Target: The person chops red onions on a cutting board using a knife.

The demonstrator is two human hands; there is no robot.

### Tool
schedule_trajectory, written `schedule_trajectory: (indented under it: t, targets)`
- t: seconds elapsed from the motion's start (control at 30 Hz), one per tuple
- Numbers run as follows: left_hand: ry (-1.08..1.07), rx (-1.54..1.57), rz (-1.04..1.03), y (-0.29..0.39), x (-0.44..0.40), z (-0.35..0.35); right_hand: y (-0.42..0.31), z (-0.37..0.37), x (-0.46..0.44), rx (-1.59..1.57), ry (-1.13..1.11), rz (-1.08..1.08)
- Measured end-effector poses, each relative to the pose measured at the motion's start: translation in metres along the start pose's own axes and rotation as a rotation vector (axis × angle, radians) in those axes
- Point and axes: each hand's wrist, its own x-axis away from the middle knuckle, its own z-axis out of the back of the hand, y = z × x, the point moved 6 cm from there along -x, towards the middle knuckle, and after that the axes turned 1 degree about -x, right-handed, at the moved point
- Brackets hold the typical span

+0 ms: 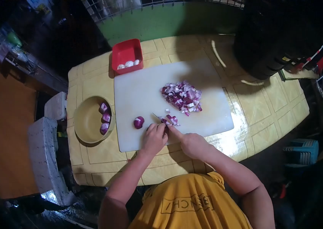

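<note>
My left hand (155,137) has its fingers closed on a red onion piece near the front edge of the white cutting board (131,95). Just to its right, my right hand (192,144) grips a knife (156,115), its index finger stretched along it; the handle is hidden in the hand. Freshly cut onion bits (173,120) lie beside the blade. A pile of diced red onion (182,97) rests farther back on the board. Left of my left hand sits an onion half (139,122).
A yellowish bowl (87,120) with several onion pieces (106,117) stands left of the board. Behind it, a red container (127,49) holds white bulbs (129,63). A large black container (258,42) is at the back right, with blue stools (302,152) beyond the table's right edge.
</note>
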Motion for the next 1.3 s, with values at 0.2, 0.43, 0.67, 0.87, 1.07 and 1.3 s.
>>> schedule_trajectory:
  t: [0.2, 0.43, 0.67, 0.87, 1.07, 1.3]
  targets:
    - [0.094, -0.011, 0.231, -0.004, -0.007, -0.010, 0.042, 0.014, -0.012, -0.234, -0.115, -0.019]
    - [0.206, -0.147, 0.497, -0.035, 0.010, 0.070, 0.012, 0.036, 0.000, -0.234, 0.081, -0.036]
    - [0.031, -0.423, 0.389, -0.053, 0.040, 0.047, 0.005, -0.008, -0.005, -0.239, -0.031, -0.048]
    - [0.008, -0.295, 0.412, -0.050, 0.044, 0.052, -0.009, 0.005, 0.008, -0.214, -0.136, -0.104]
    - [-0.047, -0.296, 0.421, -0.030, 0.052, 0.071, 0.036, 0.038, -0.009, -0.278, -0.174, -0.053]
    - [0.048, -0.175, 0.337, -0.027, 0.058, 0.072, 0.007, 0.045, -0.014, -0.139, 0.152, 0.116]
